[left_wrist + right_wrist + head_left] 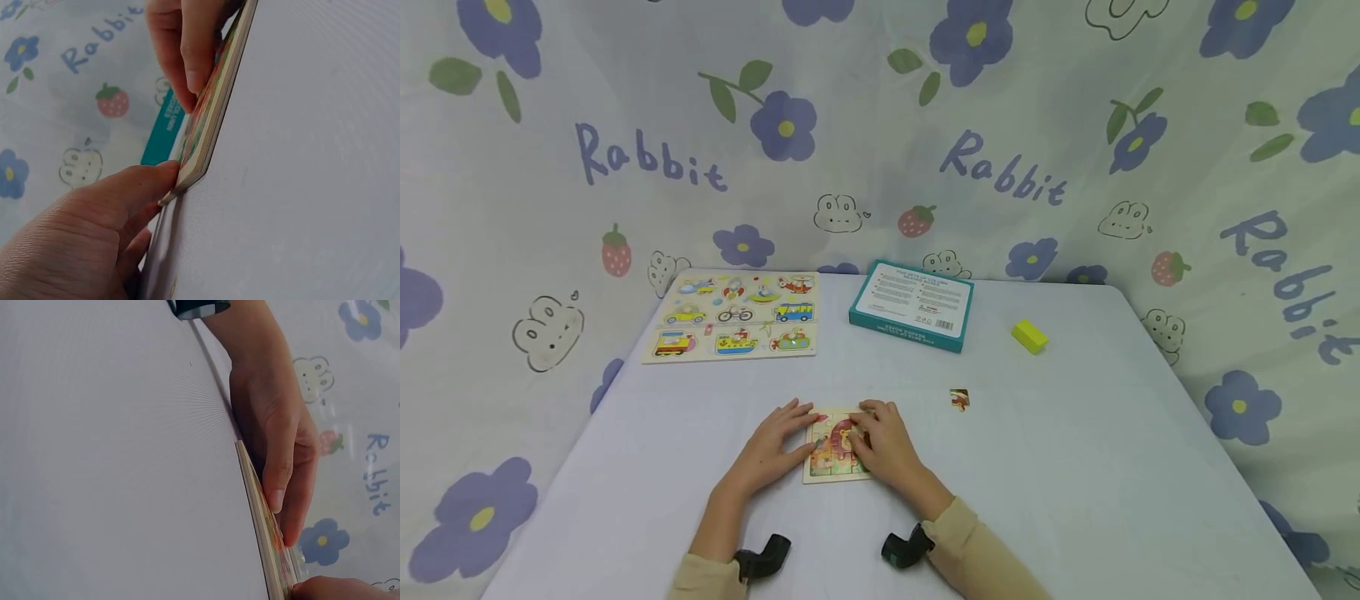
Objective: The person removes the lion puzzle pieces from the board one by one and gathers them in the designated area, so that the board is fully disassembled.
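A small square jigsaw puzzle in a pale wooden frame [831, 448] lies on the table between the two hands, with a reddish cartoon animal in its picture. My left hand [767, 450] rests along its left side, the thumb on the near-left part and the fingers stretched toward the far-left corner. The right hand [889, 444] covers the puzzle's right part, its thumb and index fingertips down on the picture. I cannot tell whether a piece is between those fingertips. A loose brown-and-cream puzzle piece [959, 399] lies farther right, apart from both hands.
Behind the hands, a wooden vehicle puzzle board [752, 319] lies at the back left. A teal-edged box [912, 305] stands at the back centre, with a yellow block [1030, 337] to its right. A printed curtain [880, 167] hangs behind the white table [1112, 500].
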{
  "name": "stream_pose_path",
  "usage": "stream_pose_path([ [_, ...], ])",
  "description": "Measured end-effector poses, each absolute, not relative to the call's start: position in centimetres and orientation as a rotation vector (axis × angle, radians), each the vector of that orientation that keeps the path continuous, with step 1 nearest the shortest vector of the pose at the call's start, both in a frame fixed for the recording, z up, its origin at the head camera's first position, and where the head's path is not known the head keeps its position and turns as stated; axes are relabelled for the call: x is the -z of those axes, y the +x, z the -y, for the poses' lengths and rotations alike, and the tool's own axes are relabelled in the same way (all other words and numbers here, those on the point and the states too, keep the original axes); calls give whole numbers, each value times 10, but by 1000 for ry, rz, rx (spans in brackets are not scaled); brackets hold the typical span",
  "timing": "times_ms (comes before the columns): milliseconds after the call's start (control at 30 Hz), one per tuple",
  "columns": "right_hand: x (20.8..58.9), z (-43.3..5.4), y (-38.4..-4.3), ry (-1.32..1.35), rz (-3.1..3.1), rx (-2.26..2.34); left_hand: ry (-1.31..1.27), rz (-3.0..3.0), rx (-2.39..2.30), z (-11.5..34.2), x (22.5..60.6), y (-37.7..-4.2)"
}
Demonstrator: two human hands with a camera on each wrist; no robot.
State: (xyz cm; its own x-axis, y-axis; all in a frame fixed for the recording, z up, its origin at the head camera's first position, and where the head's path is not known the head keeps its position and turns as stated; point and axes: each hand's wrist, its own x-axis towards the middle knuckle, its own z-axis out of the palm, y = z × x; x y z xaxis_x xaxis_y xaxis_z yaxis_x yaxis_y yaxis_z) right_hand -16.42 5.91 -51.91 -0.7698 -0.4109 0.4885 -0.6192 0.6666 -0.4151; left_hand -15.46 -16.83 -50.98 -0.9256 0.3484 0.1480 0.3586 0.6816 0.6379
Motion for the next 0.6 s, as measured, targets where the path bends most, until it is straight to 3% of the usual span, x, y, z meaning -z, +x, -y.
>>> stream_pose_path([
  [600,519,-57,-165,720,2584,-860,-620,2876,1078,169,508,-154],
])
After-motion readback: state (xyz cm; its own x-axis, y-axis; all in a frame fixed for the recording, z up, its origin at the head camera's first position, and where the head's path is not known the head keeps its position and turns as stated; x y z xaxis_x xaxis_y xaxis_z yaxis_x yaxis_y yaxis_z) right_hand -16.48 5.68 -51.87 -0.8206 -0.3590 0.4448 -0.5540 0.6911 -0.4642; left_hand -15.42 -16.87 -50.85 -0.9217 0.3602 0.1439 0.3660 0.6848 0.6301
